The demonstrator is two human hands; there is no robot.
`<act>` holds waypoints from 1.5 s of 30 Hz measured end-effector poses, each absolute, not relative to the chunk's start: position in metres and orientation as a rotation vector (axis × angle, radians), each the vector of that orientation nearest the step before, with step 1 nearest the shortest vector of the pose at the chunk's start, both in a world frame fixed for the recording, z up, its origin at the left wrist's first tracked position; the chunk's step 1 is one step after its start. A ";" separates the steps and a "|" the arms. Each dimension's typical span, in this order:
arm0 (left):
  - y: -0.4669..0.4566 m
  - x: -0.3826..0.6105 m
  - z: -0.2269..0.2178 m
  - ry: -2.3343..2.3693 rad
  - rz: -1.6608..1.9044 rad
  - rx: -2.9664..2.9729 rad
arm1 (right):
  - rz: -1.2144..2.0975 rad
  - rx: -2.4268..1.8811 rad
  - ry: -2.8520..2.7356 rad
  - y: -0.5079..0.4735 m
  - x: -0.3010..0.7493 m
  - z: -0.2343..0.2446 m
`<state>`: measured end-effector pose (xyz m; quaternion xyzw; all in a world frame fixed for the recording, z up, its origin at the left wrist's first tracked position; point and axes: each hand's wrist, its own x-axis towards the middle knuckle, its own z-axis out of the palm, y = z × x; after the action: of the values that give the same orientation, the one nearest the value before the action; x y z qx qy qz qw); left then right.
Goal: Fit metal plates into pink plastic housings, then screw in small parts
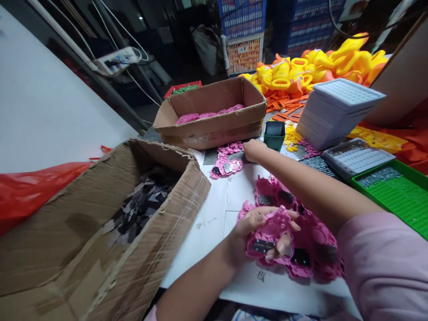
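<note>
My left hand is closed round a pink plastic part with a small dark plate set in it, held just above a pile of like pink parts on the white sheet. My right hand reaches far forward across the table, its fingers curled down among loose pink parts beside a pink part lying flat. What the right fingers hold, if anything, is hidden.
A big cardboard box of dark flat pieces stands at left. Farther back a cardboard box holds pink parts. A small green cup, stacked grey trays, a green tray and yellow-orange plastic parts lie right.
</note>
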<state>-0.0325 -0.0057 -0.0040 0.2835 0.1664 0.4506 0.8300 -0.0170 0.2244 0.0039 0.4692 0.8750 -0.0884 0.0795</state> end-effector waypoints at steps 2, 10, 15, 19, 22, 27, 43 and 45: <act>-0.005 -0.034 -0.002 0.321 0.969 0.606 | -0.292 1.428 2.568 0.231 -0.021 -0.002; -0.008 -0.034 -0.004 0.359 0.956 0.614 | -0.448 1.486 2.706 0.223 -0.010 0.002; -0.007 -0.038 -0.003 0.421 1.029 0.570 | -0.736 1.432 2.966 0.192 0.023 0.034; -0.006 -0.041 0.003 0.479 1.074 0.466 | -1.595 1.322 2.952 0.142 0.079 0.053; -0.007 -0.038 0.008 0.522 1.076 0.405 | -2.431 1.229 2.802 0.100 0.121 0.052; -0.010 -0.023 0.013 0.603 1.085 0.410 | -2.357 1.100 3.191 0.054 0.153 0.034; -0.012 -0.014 0.007 0.755 1.188 0.565 | -0.341 0.972 4.030 0.043 0.150 0.000; -0.013 -0.014 0.007 0.749 1.170 0.573 | -0.354 0.930 4.033 0.043 0.149 0.000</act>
<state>-0.0136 -0.0132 0.0074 0.2601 0.3402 0.5316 0.7308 0.1494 0.0427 0.0005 0.1959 0.8491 -0.0746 -0.4848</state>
